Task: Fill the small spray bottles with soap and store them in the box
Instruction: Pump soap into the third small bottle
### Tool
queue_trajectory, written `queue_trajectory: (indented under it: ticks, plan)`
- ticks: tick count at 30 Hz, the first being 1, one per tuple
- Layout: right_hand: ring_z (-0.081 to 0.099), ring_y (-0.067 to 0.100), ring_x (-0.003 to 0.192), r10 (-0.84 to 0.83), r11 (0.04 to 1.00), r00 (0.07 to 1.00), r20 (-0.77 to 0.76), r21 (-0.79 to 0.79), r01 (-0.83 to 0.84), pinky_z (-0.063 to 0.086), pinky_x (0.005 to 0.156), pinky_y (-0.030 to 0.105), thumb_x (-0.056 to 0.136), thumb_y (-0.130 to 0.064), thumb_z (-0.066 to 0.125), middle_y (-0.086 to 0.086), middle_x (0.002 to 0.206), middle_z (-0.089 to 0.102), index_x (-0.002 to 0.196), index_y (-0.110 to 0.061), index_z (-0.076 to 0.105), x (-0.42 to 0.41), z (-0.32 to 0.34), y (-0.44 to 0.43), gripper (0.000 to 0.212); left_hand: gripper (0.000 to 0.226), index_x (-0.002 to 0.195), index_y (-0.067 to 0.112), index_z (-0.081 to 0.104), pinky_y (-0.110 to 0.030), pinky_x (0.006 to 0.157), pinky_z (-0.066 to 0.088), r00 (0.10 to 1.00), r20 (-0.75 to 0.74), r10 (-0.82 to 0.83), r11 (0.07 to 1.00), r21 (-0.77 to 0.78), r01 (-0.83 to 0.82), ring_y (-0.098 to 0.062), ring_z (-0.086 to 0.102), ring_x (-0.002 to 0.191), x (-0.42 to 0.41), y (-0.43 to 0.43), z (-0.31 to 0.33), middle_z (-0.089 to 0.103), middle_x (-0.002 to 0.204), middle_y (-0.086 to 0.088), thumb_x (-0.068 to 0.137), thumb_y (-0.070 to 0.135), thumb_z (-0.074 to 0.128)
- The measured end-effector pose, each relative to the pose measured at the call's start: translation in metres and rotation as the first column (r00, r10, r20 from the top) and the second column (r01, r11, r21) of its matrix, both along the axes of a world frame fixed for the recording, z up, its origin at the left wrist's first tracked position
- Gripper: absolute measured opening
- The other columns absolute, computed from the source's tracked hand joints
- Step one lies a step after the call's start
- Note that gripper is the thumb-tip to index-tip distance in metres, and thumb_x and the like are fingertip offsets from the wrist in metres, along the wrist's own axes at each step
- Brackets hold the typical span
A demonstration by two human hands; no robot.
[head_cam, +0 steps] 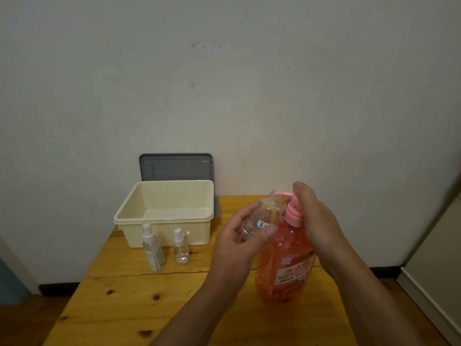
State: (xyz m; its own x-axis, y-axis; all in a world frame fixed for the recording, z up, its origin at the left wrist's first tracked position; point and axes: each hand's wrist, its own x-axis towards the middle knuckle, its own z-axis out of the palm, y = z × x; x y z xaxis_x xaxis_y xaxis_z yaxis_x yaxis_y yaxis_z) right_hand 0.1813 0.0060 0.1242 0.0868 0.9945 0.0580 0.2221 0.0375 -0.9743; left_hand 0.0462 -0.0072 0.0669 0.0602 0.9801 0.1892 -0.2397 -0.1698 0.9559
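Observation:
My left hand (239, 238) grips a small clear bottle (262, 216) with no cap, tilted so its open neck sits right under the pink pump's spout. My right hand (314, 216) rests over the pink pump head (295, 211) of a large orange soap bottle (287, 265) that stands on the wooden table. Two capped spray bottles stand in front of the box: a tall slim one (152, 248) and a short round one (180, 247). The cream box (172, 211) behind them is open and looks empty.
A grey lid (175, 167) leans on the wall behind the box. The wooden table (129, 308) ends near the wall, with its left edge close to the spray bottles. A pale cabinet (439, 258) stands at the right.

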Motion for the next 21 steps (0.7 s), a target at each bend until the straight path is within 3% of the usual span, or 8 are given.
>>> queue_trajectory:
  ticks: [4, 9, 13, 16, 21]
  plan:
    - [0.068, 0.008, 0.065, -0.018, 1.0, 1.0, -0.017, 0.012, 0.019, 0.05, 0.071, 0.03, 0.095, -0.06, 0.028, -0.007, 0.068, 0.074, 0.062, -0.039, 0.074, -0.0013, -0.0007, -0.0011, 0.06, 0.056, 0.128, 0.021, 0.057, -0.016, 0.075, 0.054, 1.0, -0.001, -0.013, 1.0, 0.008, 0.013, -0.006, 0.067, 0.104, 0.0008, -0.0005, 0.0014, 0.071, 0.116, 0.005, 0.074, 0.018, 0.072]
    - [0.067, 0.009, 0.057, 0.003, 1.0, 1.0, -0.02, -0.009, -0.003, 0.048, 0.061, 0.028, 0.097, -0.054, 0.029, 0.001, 0.067, 0.074, 0.063, -0.024, 0.075, -0.0007, 0.0025, -0.0017, 0.064, 0.057, 0.128, 0.019, 0.058, -0.018, 0.076, 0.055, 1.0, -0.001, -0.007, 1.0, 0.005, 0.007, -0.007, 0.068, 0.103, 0.0014, 0.0003, -0.0001, 0.072, 0.114, 0.005, 0.073, 0.017, 0.072]
    - [0.058, 0.011, 0.052, -0.004, 1.0, 1.0, 0.016, -0.025, 0.004, 0.044, 0.058, 0.027, 0.098, -0.043, 0.031, 0.0, 0.055, 0.066, 0.072, -0.001, 0.065, 0.0013, 0.0028, 0.0009, 0.06, 0.049, 0.126, 0.019, 0.059, -0.015, 0.073, 0.054, 1.0, -0.004, -0.001, 1.0, 0.0, 0.001, -0.007, 0.069, 0.099, 0.0006, 0.0014, -0.0011, 0.073, 0.111, 0.004, 0.081, 0.006, 0.07]
    - [0.055, 0.008, 0.05, -0.01, 1.0, 1.0, 0.027, -0.007, 0.011, 0.042, 0.057, 0.027, 0.098, -0.039, 0.032, -0.006, 0.049, 0.062, 0.071, -0.01, 0.06, 0.0017, 0.0022, 0.001, 0.049, 0.048, 0.127, 0.018, 0.059, -0.017, 0.073, 0.054, 1.0, -0.002, 0.002, 1.0, -0.004, -0.002, -0.009, 0.069, 0.1, 0.0002, 0.0014, -0.0022, 0.072, 0.112, 0.002, 0.082, 0.006, 0.069]
    - [0.066, 0.012, 0.058, -0.014, 1.0, 1.0, -0.016, 0.0, 0.014, 0.049, 0.063, 0.028, 0.096, -0.056, 0.03, -0.001, 0.065, 0.073, 0.072, -0.016, 0.074, -0.0002, -0.0005, 0.0004, 0.064, 0.052, 0.128, 0.021, 0.058, -0.018, 0.075, 0.054, 1.0, 0.002, -0.003, 1.0, 0.004, 0.003, -0.008, 0.068, 0.102, 0.0007, 0.0002, 0.0001, 0.072, 0.113, 0.004, 0.078, 0.012, 0.071]
